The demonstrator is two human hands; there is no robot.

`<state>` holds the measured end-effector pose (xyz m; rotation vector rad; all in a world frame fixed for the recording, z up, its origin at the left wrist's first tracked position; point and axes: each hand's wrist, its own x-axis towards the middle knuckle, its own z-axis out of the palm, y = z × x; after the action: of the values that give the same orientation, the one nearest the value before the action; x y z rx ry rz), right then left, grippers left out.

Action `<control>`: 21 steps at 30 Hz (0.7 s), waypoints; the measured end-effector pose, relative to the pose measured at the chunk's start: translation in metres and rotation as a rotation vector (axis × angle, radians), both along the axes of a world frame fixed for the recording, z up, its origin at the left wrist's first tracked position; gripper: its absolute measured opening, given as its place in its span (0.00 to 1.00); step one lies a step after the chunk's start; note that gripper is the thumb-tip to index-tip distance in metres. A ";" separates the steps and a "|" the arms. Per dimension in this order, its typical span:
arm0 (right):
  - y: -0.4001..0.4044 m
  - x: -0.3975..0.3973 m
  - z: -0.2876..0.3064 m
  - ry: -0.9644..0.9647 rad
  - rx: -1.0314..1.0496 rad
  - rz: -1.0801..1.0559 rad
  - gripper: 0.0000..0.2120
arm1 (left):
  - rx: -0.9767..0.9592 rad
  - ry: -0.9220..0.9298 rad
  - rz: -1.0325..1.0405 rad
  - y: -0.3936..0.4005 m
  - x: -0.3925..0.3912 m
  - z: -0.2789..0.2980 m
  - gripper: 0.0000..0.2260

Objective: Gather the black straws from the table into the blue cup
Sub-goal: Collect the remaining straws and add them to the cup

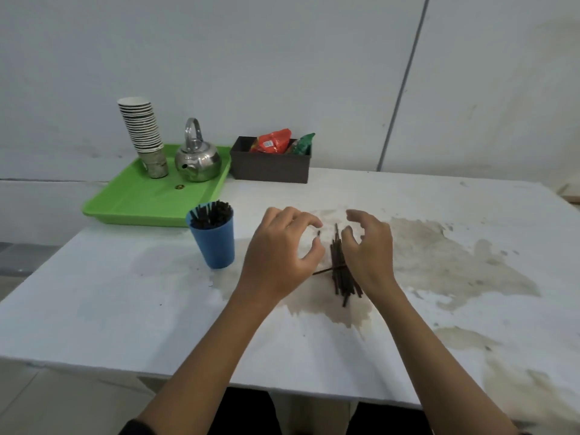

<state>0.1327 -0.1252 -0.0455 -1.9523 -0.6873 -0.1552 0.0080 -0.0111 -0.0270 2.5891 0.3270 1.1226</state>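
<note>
A bundle of black straws (pixel 340 271) lies lengthwise on the white table (pixel 125 302), with one straw sticking out sideways to the left. My left hand (pixel 279 255) hovers just left of the bundle, fingers curled and apart, holding nothing. My right hand (pixel 368 249) is cupped against the bundle's right side, fingers spread, touching or nearly touching the straws. The blue cup (pixel 216 246) stands upright to the left of my left hand and holds several black straws (pixel 212 213).
A green tray (pixel 138 202) at the back left carries a stack of paper cups (pixel 142 130) and a steel kettle (pixel 197 158). A dark box (pixel 270 167) with snack packets stands behind. Brown stains cover the table's right side.
</note>
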 end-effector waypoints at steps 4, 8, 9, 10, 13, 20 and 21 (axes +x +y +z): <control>-0.034 0.012 -0.014 0.012 -0.040 -0.171 0.06 | -0.157 0.230 -0.040 -0.014 0.020 -0.021 0.09; -0.051 0.021 -0.027 0.061 -0.092 -0.151 0.26 | -0.200 0.310 0.061 -0.028 0.035 -0.040 0.12; -0.053 0.022 -0.029 0.070 -0.124 -0.118 0.27 | -0.209 0.308 0.095 -0.030 0.039 -0.043 0.11; -0.055 0.024 -0.033 0.053 -0.170 -0.081 0.28 | -0.230 0.308 0.125 -0.032 0.042 -0.045 0.10; -0.054 0.024 -0.036 -0.059 -0.321 0.022 0.26 | -0.308 0.304 0.196 -0.035 0.051 -0.050 0.05; -0.041 0.022 -0.032 -0.005 -0.368 0.054 0.19 | -0.356 0.170 0.378 -0.020 0.057 -0.057 0.12; -0.036 0.020 -0.030 0.019 -0.369 0.055 0.19 | -0.362 0.208 0.396 -0.016 0.059 -0.058 0.13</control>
<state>0.1532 -0.1615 -0.0752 -2.2789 -0.7993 0.0270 0.0669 -0.0273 -0.0852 2.3697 1.0253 0.8063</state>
